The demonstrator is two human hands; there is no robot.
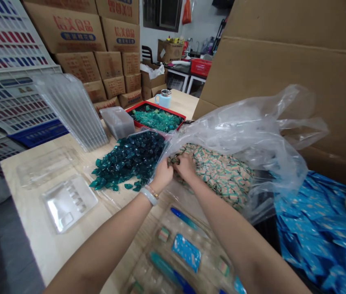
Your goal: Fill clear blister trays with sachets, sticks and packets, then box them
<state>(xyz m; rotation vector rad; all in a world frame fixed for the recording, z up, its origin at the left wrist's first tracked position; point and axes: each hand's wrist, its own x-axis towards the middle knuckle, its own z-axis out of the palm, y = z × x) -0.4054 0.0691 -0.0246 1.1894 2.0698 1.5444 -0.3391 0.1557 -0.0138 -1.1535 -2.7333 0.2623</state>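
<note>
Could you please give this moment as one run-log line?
left hand: between teal pieces and striped pieces; right hand: at striped pieces; grips: unclear; nearby: clear bag, blue packet

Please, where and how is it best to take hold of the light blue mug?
Probably by its handle, coming from the left and above: the mug stands upright and the handle sticks out on its left side. Coming straight from the near side seems less convenient, because the red-rimmed tray of green pieces lies in front.

You can't make out your right grip's (187,166) fingertips beside the plastic bag (237,122); nearer you than the bag, the blurred clear tray (167,248) is cut off.
</note>
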